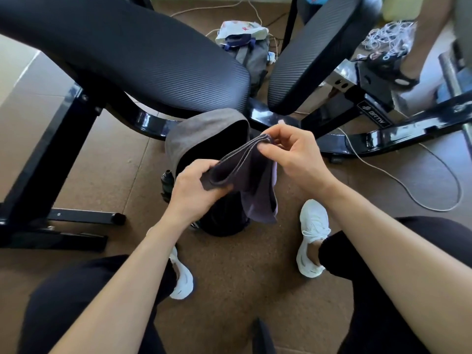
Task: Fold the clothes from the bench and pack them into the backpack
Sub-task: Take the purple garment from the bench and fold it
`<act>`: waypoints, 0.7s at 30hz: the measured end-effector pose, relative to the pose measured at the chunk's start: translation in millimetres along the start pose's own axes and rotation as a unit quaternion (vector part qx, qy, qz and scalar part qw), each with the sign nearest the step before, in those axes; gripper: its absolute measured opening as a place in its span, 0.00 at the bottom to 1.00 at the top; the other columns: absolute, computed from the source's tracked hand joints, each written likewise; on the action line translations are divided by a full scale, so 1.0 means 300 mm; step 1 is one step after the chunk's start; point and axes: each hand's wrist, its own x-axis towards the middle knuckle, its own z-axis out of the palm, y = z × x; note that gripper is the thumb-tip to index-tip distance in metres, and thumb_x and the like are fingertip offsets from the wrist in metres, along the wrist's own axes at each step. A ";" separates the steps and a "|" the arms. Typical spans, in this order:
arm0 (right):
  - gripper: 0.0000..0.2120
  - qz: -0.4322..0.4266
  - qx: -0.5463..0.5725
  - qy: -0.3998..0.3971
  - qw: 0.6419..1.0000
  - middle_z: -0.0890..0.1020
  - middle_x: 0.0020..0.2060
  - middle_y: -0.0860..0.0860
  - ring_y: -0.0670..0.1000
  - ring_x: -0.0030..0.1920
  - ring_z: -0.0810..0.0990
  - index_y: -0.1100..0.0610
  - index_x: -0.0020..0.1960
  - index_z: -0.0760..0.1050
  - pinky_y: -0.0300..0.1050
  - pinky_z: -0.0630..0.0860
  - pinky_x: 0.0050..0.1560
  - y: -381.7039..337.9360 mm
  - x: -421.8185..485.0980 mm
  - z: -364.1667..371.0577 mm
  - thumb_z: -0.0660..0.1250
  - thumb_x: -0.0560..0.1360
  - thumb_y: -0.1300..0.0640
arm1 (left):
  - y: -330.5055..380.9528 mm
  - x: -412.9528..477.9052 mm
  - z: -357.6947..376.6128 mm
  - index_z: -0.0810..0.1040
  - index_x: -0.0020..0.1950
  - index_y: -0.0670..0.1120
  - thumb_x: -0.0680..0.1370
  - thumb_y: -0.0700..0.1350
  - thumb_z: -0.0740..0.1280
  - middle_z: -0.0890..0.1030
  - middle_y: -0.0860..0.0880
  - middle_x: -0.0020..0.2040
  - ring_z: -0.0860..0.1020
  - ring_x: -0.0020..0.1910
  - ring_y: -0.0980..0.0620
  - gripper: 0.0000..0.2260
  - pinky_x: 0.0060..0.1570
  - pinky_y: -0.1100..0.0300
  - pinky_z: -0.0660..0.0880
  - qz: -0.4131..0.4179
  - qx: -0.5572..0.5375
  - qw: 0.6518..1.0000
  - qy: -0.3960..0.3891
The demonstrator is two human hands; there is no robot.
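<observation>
Home workout corner, by the look of it. In front of me stands a padded bench (153,60) in black ribbed vinyl. A second pad (314,52) is tilted beside it, and both sit on a glossy black steel frame (383,135) bearing a brand label (374,114). The floor (229,264) is brown, cork-like sheeting laid in panels. A white cable (408,185) loops loose across it. A stuffed bag (245,44) slumps behind the bench. Far right there is a pale tangle (388,37), possibly string; it is too blurred to be sure. White trainers (313,238) on my feet.
</observation>
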 end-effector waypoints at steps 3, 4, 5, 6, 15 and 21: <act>0.02 0.009 0.020 0.029 0.999 0.80 0.38 0.50 0.45 0.39 0.76 0.60 0.47 0.80 0.37 0.74 0.44 0.003 0.013 -0.024 0.71 0.77 0.65 | 0.054 0.008 -0.017 0.83 0.51 0.50 0.76 0.37 0.75 0.85 0.59 0.44 0.81 0.44 0.65 0.09 0.48 0.64 0.77 0.044 -0.110 0.988 0.099; 0.02 0.011 0.018 0.039 0.999 0.80 0.38 0.50 0.44 0.39 0.76 0.59 0.47 0.80 0.37 0.74 0.44 0.007 0.018 -0.031 0.70 0.77 0.65 | 0.066 0.011 -0.022 0.83 0.51 0.49 0.77 0.35 0.73 0.85 0.60 0.42 0.81 0.43 0.65 0.09 0.48 0.65 0.76 0.044 -0.166 0.978 0.119; 0.02 0.012 0.012 0.045 0.999 0.80 0.39 0.50 0.45 0.39 0.76 0.59 0.48 0.80 0.38 0.74 0.44 0.008 0.020 -0.036 0.70 0.78 0.64 | 0.076 0.014 -0.026 0.82 0.50 0.48 0.78 0.34 0.72 0.85 0.61 0.41 0.80 0.43 0.65 0.09 0.47 0.66 0.76 0.042 -0.211 0.968 0.129; 0.02 0.013 0.002 0.047 0.999 0.81 0.39 0.51 0.45 0.40 0.76 0.59 0.48 0.80 0.39 0.75 0.45 0.010 0.022 -0.037 0.70 0.78 0.64 | 0.083 0.015 -0.028 0.82 0.50 0.47 0.79 0.34 0.71 0.85 0.60 0.41 0.80 0.43 0.64 0.08 0.47 0.66 0.75 0.042 -0.238 0.962 0.130; 0.22 -0.114 -0.306 0.017 0.945 0.82 0.50 0.45 0.45 0.53 0.77 0.51 0.61 0.79 0.47 0.71 0.59 -0.005 0.000 0.005 0.70 0.67 0.53 | 0.083 0.005 -0.021 0.83 0.53 0.48 0.79 0.37 0.71 0.84 0.52 0.44 0.81 0.44 0.54 0.07 0.47 0.57 0.78 0.057 -0.250 0.965 0.051; 0.23 -0.224 -0.424 -0.094 0.872 0.84 0.54 0.50 0.54 0.54 0.81 0.55 0.66 0.77 0.54 0.73 0.57 -0.017 -0.012 0.095 0.70 0.74 0.46 | 0.106 -0.007 -0.016 0.83 0.56 0.44 0.78 0.35 0.72 0.85 0.45 0.48 0.83 0.47 0.52 0.08 0.50 0.57 0.80 0.067 -0.246 0.967 0.002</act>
